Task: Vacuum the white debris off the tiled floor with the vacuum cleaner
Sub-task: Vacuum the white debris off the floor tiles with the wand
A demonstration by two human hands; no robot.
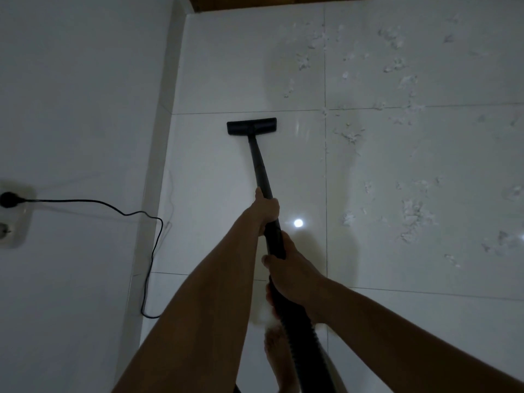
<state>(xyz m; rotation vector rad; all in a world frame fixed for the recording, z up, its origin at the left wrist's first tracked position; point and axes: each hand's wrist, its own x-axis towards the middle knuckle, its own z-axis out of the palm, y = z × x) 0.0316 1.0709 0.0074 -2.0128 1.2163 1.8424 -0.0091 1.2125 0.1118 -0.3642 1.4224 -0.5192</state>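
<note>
Black wand (259,165) clasped in left hand (265,208) and right hand (289,275); could miss white debris (411,214) well right of floor head (251,126)

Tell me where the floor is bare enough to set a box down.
Bare: the tile around the floor head, from the wall to the grout line right of the wand. Crowded: white debris litters the tiles beyond that line and ahead. The cord loops beside the wall.

hose (300,350): runs off bottom edge | wand (261,165): partly covered by left hand (266,208) and right hand (289,273) | foot (279,361): part-hidden behind hose | wall socket (17,222): cut by left edge
</note>
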